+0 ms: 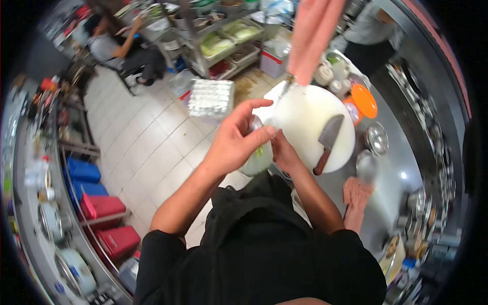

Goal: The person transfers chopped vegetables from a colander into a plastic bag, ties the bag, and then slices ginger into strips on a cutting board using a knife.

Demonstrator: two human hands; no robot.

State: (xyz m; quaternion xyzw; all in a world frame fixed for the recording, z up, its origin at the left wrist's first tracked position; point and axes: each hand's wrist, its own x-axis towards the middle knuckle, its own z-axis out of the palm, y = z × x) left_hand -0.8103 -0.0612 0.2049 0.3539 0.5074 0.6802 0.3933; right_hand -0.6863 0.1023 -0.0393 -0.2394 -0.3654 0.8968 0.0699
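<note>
A clear plastic bag [256,161] with something green inside hangs between my hands, in front of my black apron. My left hand [236,137] is at the bag's upper part. Its index finger and thumb are stretched apart, with the other fingers folded in behind against the plastic. Close to the left thumb tip, my right hand [285,152] has its fingers closed at the bag's right side; its grip is partly hidden. On a round white cutting board [300,114] to the right lies a cleaver [330,134] with a brown handle.
Metal bowls [376,138], an orange lid [364,101] and a pink cloth [356,195] lie on the steel counter. A pink towel [315,40] hangs ahead. A foil-covered box [211,98] stands beyond my left hand. One person [114,51] sits far left; another [371,38] stands far right.
</note>
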